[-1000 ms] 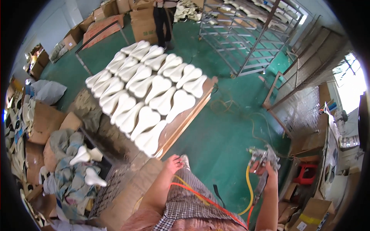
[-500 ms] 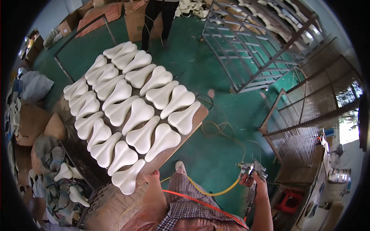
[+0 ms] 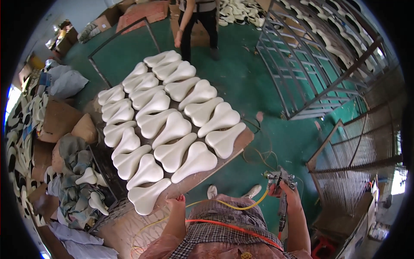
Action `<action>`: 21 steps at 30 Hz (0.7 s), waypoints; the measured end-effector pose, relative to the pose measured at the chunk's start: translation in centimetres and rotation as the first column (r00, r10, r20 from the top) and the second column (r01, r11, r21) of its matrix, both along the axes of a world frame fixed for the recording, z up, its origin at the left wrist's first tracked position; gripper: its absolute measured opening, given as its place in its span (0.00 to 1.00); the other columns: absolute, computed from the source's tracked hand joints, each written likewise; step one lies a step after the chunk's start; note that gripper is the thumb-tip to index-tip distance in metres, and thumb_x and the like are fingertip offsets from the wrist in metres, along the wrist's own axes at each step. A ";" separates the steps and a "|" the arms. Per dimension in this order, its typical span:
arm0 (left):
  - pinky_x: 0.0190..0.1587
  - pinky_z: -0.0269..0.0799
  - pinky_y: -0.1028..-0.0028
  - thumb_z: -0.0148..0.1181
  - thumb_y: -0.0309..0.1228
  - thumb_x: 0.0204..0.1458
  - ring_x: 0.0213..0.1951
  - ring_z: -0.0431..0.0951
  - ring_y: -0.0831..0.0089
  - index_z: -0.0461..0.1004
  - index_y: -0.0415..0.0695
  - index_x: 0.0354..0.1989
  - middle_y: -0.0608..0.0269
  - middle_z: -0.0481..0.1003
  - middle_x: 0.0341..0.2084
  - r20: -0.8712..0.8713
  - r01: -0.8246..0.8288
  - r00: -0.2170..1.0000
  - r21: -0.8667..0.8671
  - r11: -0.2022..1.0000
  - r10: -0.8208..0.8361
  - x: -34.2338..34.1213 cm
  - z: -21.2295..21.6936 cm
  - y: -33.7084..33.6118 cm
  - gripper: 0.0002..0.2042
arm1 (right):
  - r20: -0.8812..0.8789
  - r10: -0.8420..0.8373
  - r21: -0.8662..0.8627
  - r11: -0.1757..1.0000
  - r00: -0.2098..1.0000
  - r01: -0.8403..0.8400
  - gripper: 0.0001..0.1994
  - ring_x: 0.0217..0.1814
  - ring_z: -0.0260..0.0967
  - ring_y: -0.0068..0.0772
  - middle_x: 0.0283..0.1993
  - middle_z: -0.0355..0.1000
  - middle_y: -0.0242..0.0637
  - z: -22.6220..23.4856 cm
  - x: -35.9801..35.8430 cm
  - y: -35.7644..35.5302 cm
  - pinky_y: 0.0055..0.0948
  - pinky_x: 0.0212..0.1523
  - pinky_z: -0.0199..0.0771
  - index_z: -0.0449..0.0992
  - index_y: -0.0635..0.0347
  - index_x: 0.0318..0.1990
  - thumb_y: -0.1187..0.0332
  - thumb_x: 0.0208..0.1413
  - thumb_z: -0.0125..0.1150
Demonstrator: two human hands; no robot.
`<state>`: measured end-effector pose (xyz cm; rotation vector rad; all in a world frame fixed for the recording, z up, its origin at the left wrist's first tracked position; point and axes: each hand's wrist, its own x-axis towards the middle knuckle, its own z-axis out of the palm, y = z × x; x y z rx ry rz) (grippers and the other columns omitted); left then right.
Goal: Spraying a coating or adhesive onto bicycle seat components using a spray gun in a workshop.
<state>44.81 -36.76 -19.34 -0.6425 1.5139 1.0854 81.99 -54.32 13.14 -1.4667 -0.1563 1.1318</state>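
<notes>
Several white saddle-shaped foam pads lie in close rows on a brown board in front of me. My left hand is at the near edge of the board, beside the nearest pad. Its fingers are curled there and seem to grip the edge, though the fingertips are partly hidden. Off to the right of the board, my right hand is closed around a metal spray gun. A yellow hose curves up to the gun, and an orange hose crosses my checked apron.
Another person stands beyond the board. A grey metal rack with more pads is at the far right, near wire-mesh frames. Crumpled cloth and cartons crowd the left. Thin hoses trail across the green floor.
My view has shifted, so the board and rack appear farther right. Both my shoes now show. The person beyond has an arm hanging lower. My right hand keeps hold of the spray gun.
</notes>
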 end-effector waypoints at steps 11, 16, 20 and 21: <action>0.38 0.69 0.66 0.39 0.54 0.50 0.33 0.72 0.65 0.70 0.44 0.38 0.61 0.72 0.30 0.085 -0.204 0.978 0.193 0.960 0.191 5.1 7.1 1.1 0.25 | -0.080 0.047 0.113 0.993 0.996 -0.038 0.12 0.31 0.72 0.42 0.31 0.72 0.46 -2.8 7.8 -0.1 0.43 0.34 0.75 0.68 0.68 0.41 0.68 0.55 0.49; 0.38 0.69 0.66 0.38 0.53 0.51 0.34 0.72 0.64 0.70 0.44 0.39 0.60 0.71 0.32 0.143 -0.133 0.985 0.240 0.962 0.100 11.4 8.5 0.8 0.25 | -0.101 0.061 0.079 0.995 0.993 -0.053 0.12 0.30 0.72 0.40 0.30 0.72 0.43 -2.7 12.5 -2.2 0.39 0.33 0.75 0.69 0.67 0.41 0.66 0.55 0.50; 0.39 0.70 0.65 0.37 0.53 0.51 0.35 0.72 0.63 0.69 0.44 0.40 0.59 0.71 0.34 0.168 -0.006 0.985 0.237 0.972 -0.034 18.1 10.5 2.1 0.25 | -0.126 -0.010 0.125 0.992 0.992 0.026 0.11 0.28 0.72 0.37 0.29 0.72 0.41 -3.1 16.8 -5.0 0.37 0.31 0.76 0.70 0.66 0.40 0.67 0.54 0.53; 0.39 0.70 0.65 0.37 0.52 0.51 0.35 0.72 0.63 0.69 0.44 0.41 0.59 0.71 0.35 0.172 0.023 0.983 0.236 0.972 -0.065 19.8 11.0 2.1 0.25 | -0.136 -0.041 0.113 0.992 0.990 0.057 0.11 0.28 0.72 0.37 0.29 0.72 0.41 -3.2 17.8 -5.8 0.37 0.31 0.76 0.70 0.66 0.39 0.67 0.54 0.53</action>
